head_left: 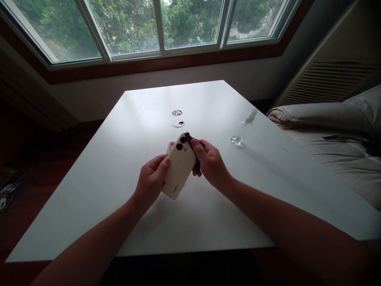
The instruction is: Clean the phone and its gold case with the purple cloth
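A pale gold smartphone (180,169) is held tilted above the white table, its back and dark camera lenses facing me. My left hand (151,176) grips its left edge, thumb on the back. My right hand (211,161) is closed on a dark purple cloth (192,145), which presses against the phone's upper right edge. Partly hidden behind the phone is a pinkish flat thing with a round cutout (171,146); it looks like a phone case, but I cannot tell whether it lies on the table.
On the white table (154,234) stands a clear spray bottle (242,129) to the right. Two round pieces, one shiny disc (177,113) and one pale ring-like disc (178,123), lie beyond the phone. A cushioned seat (324,139) borders the table's right side; a window (160,28) is at the back.
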{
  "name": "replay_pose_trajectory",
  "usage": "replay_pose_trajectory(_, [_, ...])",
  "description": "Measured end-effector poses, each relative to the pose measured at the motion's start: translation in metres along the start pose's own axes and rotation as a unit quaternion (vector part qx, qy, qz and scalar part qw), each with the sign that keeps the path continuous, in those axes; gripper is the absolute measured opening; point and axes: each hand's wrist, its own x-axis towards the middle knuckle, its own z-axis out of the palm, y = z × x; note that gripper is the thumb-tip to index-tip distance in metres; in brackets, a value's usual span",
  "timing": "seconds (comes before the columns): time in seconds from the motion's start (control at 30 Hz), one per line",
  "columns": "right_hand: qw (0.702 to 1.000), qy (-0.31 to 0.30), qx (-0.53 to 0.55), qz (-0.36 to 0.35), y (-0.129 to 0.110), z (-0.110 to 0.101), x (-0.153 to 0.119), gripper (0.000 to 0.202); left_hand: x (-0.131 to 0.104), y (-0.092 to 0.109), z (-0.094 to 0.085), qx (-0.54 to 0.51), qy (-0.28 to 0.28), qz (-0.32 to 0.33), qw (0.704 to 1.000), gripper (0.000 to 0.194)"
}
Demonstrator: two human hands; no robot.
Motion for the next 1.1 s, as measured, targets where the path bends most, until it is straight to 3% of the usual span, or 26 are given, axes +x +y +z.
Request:
replay_pose_trajectory(0.2, [0.982,0.093,-0.094,-0.134,-0.003,-0.001,-0.016,0.046,-0.007,-0.006,0.003,0.107,-0.02,0.119,0.987,0.038])
replay_pose_trajectory(0.3, [0.969,0.078,-0.146,-0.184,-0.005,0.001,-0.024,0.045,-0.009,-0.003,0.001,0.13,-0.027,0.12,0.984,0.036])
replay_pose_trajectory(0.47, [0.974,0.009,-0.133,-0.181,-0.003,0.003,-0.028,0.038,-0.011,-0.001,0.003,0.126,-0.028,0.108,0.986,0.041])
replay_pose_trajectory(0.63, [0.975,-0.017,-0.142,-0.171,-0.001,0.0,-0.027,0.036,-0.01,-0.005,0.008,0.054,-0.025,0.104,0.993,0.041])
replay_pose_trajectory(0.73, [0.963,-0.011,-0.173,-0.205,-0.001,-0.002,-0.031,0.032,-0.011,-0.009,0.007,0.044,-0.018,0.118,0.992,0.041])
replay_pose_trajectory(0.93, [0.915,0.031,-0.239,-0.323,-0.002,-0.003,-0.048,0.018,-0.017,-0.017,-0.002,0.138,0.013,0.254,0.957,0.042])
replay_pose_trajectory(1.03, [0.91,0.044,-0.233,-0.339,-0.003,-0.001,-0.053,0.02,-0.02,-0.018,-0.004,0.167,0.025,0.305,0.937,0.042])
replay_pose_trajectory(1.1, [0.913,0.065,-0.224,-0.335,-0.004,0.001,-0.054,0.023,-0.02,-0.017,-0.004,0.172,0.031,0.3,0.938,0.043])
